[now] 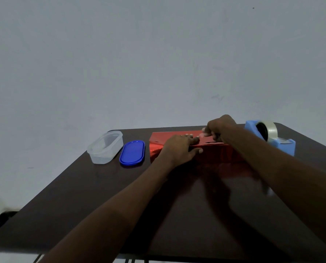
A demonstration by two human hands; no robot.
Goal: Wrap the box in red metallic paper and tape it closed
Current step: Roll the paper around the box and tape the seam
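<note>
Dark table (pixel 93 196) against a pale wall (pixel 120 54): the box in red paper (pixel 215 154) lies at its far middle. My left hand (pixel 179 149) lies flat on top, fingers straight, pressing the paper down. My right hand (pixel 220 128) pinches a clear tape strip (pixel 201 135) above it. Dispenser (pixel 272 137) just right; tub (pixel 105 147) and blue lid (pixel 132 153) left.

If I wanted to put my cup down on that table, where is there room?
The near half of the table, in front of the clear tub and blue lid, is bare. The far right is crowded: both hands work on the red wrapped box, beside the tape dispenser.
</note>
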